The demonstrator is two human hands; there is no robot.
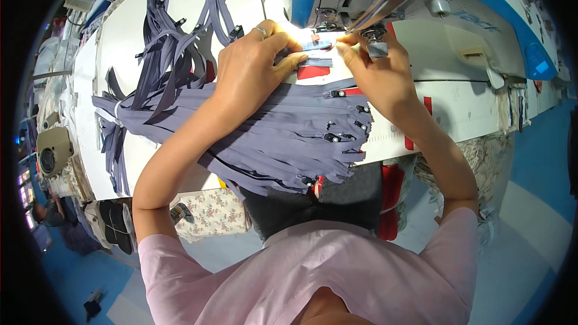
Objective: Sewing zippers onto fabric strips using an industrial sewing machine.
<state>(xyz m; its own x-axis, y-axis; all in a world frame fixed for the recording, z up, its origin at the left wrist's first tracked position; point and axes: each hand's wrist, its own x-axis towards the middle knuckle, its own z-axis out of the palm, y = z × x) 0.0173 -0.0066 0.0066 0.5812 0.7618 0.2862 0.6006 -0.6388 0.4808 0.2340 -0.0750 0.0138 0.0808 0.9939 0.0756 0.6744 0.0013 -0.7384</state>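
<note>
Under the lamp of a sewing machine (361, 0), a grey-blue zipper end (317, 45) lies at the presser foot. My left hand (250, 63), with a ring on one finger, is closed on the zipper from its left side. A second zipper end (316, 62) lies just nearer to me, over a red patch (313, 73). Just right of the foot, my right hand (383, 66) pinches thumb and forefinger together by the zipper's end; what lies between them is too small to make out. A large bundle of grey-purple zippers (259, 135) with black sliders spreads beneath my left forearm.
More loose zippers (159, 54) heap up at the left of the white table (451, 108). Red tape strips (427, 106) mark its right side. A dark cloth (319, 204) covers my lap, and a floral cloth (217, 213) hangs below the table's front edge.
</note>
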